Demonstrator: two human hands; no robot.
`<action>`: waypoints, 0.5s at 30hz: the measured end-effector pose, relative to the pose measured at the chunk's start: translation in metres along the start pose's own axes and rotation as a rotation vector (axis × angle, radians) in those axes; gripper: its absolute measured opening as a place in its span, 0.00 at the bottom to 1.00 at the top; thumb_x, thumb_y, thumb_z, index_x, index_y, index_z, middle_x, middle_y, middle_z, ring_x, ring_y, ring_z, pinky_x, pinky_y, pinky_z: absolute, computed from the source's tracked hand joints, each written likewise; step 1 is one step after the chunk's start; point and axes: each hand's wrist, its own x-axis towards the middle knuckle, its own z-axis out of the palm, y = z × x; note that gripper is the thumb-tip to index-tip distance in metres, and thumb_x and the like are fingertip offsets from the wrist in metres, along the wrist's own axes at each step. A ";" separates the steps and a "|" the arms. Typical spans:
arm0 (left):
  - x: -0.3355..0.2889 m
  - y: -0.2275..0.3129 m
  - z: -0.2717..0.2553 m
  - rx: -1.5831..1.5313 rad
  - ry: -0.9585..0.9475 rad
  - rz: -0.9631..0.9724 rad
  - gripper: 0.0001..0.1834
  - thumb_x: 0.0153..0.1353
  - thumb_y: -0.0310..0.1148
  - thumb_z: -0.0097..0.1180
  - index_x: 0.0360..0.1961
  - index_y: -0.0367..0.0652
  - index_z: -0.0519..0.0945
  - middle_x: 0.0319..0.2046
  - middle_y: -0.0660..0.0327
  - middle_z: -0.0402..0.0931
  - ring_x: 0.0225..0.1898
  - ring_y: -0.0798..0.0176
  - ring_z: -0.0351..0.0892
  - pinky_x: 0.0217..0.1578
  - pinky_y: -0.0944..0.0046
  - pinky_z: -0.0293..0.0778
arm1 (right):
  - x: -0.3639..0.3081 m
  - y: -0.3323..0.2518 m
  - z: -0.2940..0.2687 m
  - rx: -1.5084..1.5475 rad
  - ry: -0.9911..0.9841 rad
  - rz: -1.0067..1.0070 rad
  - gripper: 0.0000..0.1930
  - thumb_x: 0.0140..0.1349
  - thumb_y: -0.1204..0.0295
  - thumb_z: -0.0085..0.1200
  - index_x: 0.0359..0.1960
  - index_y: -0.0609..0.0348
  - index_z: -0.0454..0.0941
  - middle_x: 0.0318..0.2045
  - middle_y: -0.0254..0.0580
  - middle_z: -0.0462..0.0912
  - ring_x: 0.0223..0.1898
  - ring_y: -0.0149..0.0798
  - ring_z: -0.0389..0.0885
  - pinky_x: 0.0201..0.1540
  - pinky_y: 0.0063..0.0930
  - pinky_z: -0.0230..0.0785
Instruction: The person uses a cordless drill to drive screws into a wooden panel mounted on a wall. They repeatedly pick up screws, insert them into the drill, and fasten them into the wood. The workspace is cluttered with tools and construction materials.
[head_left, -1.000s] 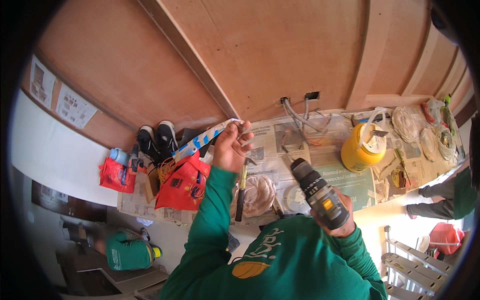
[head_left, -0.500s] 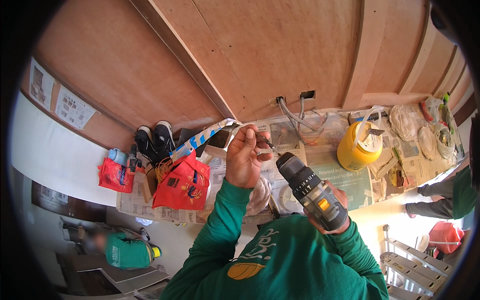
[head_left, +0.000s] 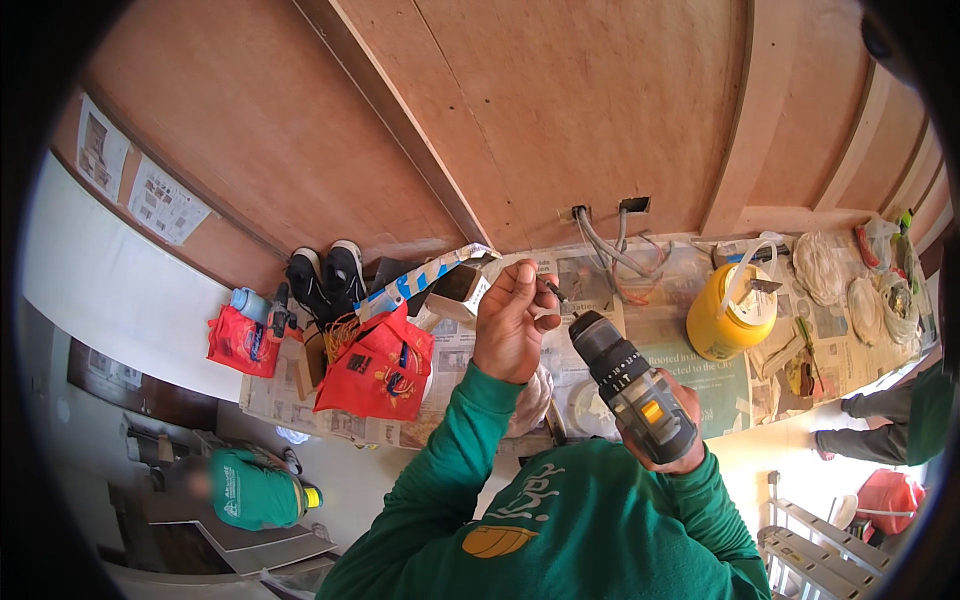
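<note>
Nearer the drill point(head_left: 640, 400) than a second ago, a worker's left hand point(head_left: 508, 325) is raised over the newspaper-covered table point(head_left: 690, 368), thumb and forefinger pinched on a small dark piece point(head_left: 552, 290), the other fingers loosely curled. The right hand point(head_left: 687, 456) closes around the drill from beneath, its forearm bent up in a green sleeve. Black and grey with a bright yellow-orange patch, the drill tilts chuck-first up and left, its nose close to the pinched piece.
</note>
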 end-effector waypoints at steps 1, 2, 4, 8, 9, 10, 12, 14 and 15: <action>0.000 0.001 0.001 0.006 0.013 -0.009 0.08 0.71 0.39 0.51 0.45 0.51 0.76 0.40 0.65 0.77 0.32 0.77 0.76 0.29 0.73 0.75 | 0.001 -0.001 0.000 0.019 0.002 0.008 0.27 0.39 0.73 0.64 0.46 0.62 0.74 0.32 0.46 0.82 0.31 0.53 0.82 0.38 0.31 0.75; 0.000 0.001 0.001 0.011 0.026 -0.019 0.07 0.71 0.39 0.51 0.45 0.50 0.76 0.40 0.66 0.77 0.32 0.77 0.76 0.29 0.73 0.75 | 0.001 -0.001 0.001 0.039 0.004 0.018 0.26 0.39 0.73 0.64 0.46 0.62 0.75 0.32 0.46 0.82 0.30 0.53 0.82 0.38 0.32 0.76; 0.000 0.001 0.003 0.032 0.054 -0.034 0.08 0.71 0.39 0.52 0.45 0.50 0.76 0.38 0.67 0.76 0.31 0.78 0.75 0.29 0.74 0.73 | 0.002 0.000 0.000 0.034 -0.013 0.047 0.26 0.39 0.73 0.65 0.45 0.62 0.75 0.32 0.46 0.82 0.31 0.53 0.82 0.37 0.32 0.76; 0.001 0.002 0.003 0.123 0.125 -0.052 0.09 0.70 0.42 0.55 0.45 0.51 0.76 0.34 0.70 0.75 0.29 0.80 0.72 0.27 0.75 0.70 | 0.003 0.001 0.003 0.046 -0.010 0.046 0.25 0.40 0.72 0.66 0.44 0.62 0.75 0.32 0.46 0.82 0.31 0.54 0.82 0.37 0.33 0.76; 0.001 0.002 0.004 0.154 0.144 -0.054 0.10 0.69 0.42 0.55 0.45 0.51 0.77 0.33 0.71 0.75 0.28 0.80 0.72 0.27 0.75 0.69 | 0.004 0.001 0.003 0.013 -0.009 0.041 0.25 0.40 0.72 0.66 0.44 0.62 0.75 0.32 0.47 0.82 0.31 0.54 0.82 0.37 0.33 0.76; 0.002 0.001 0.003 0.191 0.160 -0.040 0.10 0.69 0.43 0.56 0.44 0.51 0.77 0.32 0.72 0.74 0.28 0.80 0.71 0.26 0.76 0.68 | 0.005 0.000 0.004 -0.020 -0.007 0.037 0.25 0.41 0.72 0.66 0.44 0.62 0.76 0.32 0.47 0.81 0.31 0.54 0.82 0.37 0.33 0.76; 0.005 -0.001 0.001 0.264 0.188 -0.008 0.11 0.68 0.44 0.57 0.44 0.51 0.77 0.30 0.73 0.73 0.27 0.80 0.69 0.26 0.76 0.67 | 0.005 0.001 0.005 -0.038 -0.001 0.045 0.24 0.42 0.71 0.66 0.44 0.62 0.76 0.32 0.47 0.81 0.31 0.54 0.82 0.37 0.34 0.76; 0.003 0.001 0.001 0.271 0.170 -0.035 0.11 0.68 0.44 0.57 0.44 0.51 0.77 0.30 0.73 0.72 0.26 0.81 0.69 0.26 0.77 0.66 | 0.004 0.005 0.006 -0.005 0.008 0.069 0.23 0.43 0.71 0.65 0.44 0.61 0.76 0.32 0.47 0.81 0.31 0.54 0.82 0.37 0.34 0.76; 0.002 0.002 0.001 0.274 0.159 -0.047 0.11 0.68 0.44 0.58 0.44 0.50 0.77 0.30 0.74 0.72 0.26 0.81 0.68 0.26 0.77 0.66 | 0.004 0.005 0.006 -0.003 0.004 0.077 0.23 0.43 0.71 0.65 0.44 0.61 0.76 0.32 0.47 0.81 0.31 0.54 0.82 0.37 0.34 0.76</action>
